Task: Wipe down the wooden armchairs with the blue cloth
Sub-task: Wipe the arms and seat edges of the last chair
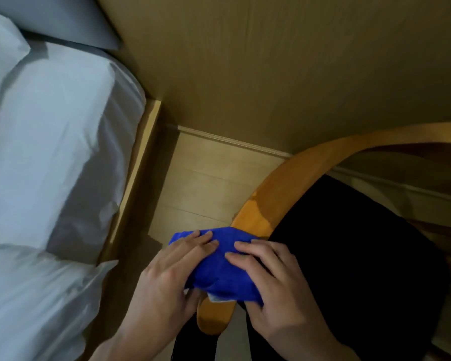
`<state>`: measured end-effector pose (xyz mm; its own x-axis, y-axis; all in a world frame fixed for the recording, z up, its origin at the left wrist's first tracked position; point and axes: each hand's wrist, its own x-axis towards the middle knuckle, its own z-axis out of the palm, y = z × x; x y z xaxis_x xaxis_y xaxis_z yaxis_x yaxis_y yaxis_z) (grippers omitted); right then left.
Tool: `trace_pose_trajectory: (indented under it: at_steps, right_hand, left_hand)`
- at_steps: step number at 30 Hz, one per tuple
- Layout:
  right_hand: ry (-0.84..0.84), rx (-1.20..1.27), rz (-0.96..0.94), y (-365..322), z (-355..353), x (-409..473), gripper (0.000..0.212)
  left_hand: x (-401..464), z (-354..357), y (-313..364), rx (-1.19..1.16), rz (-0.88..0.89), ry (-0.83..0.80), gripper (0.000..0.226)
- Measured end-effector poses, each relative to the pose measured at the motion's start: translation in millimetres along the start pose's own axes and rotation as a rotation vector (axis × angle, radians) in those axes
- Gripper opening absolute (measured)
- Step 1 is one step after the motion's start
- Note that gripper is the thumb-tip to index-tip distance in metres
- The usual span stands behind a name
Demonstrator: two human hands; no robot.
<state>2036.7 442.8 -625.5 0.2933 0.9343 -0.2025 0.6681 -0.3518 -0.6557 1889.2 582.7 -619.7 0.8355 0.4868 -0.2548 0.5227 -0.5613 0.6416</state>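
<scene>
Blue cloth (219, 272) wraps the curved wooden armrest (266, 204); your left hand (164, 280) and right hand (274, 285) grip it. Most of the rail beyond looks unwiped.

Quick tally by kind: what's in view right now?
Blue cloth: 1
Wooden armchair: 1
Black seat cushion: 1
Bed: 1
Hands: 2, left hand and right hand, both on the cloth
Total: 6
</scene>
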Motion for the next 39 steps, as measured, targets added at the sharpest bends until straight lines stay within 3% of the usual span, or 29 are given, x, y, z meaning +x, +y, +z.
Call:
trace_pose_trajectory:
  at_steps: [5, 11, 15, 21, 25, 28, 34, 39]
  right_hand:
    - [0.035, -0.112, -0.029, 7, -14, 17, 0.055]
    - [0.294, -0.190, 0.143, 67, -69, 68, 0.051]
    - [0.442, -0.193, 0.270, 84, -71, 73, 0.056]
    - [0.309, -0.105, 0.246, 22, 5, 12, 0.066]
    - [0.154, 0.014, 0.108, -20, 59, -52, 0.063]
    - [0.099, 0.011, 0.040, -27, 75, -81, 0.058]
    - [0.097, -0.048, -0.067, 13, 29, -36, 0.055]
    - [0.240, -0.156, 0.083, 60, -23, 22, 0.064]
  left_hand:
    - [23, -10, -3, 0.028, 0.090, -0.025, 0.058]
    - [134, 6, 44, -0.045, 0.152, 0.037, 0.042]
    - [183, 14, 60, 0.014, 0.176, 0.037, 0.056]
    - [65, 2, 7, -0.067, 0.252, 0.017, 0.044]
    - [-45, 4, -32, 0.022, 0.243, -0.030, 0.051]
    - [-81, 10, -36, 0.077, 0.233, -0.117, 0.055]
    - [-27, 8, -11, 0.103, 0.189, -0.075, 0.045]
    - [79, 9, 34, 0.165, 0.164, -0.003, 0.044]
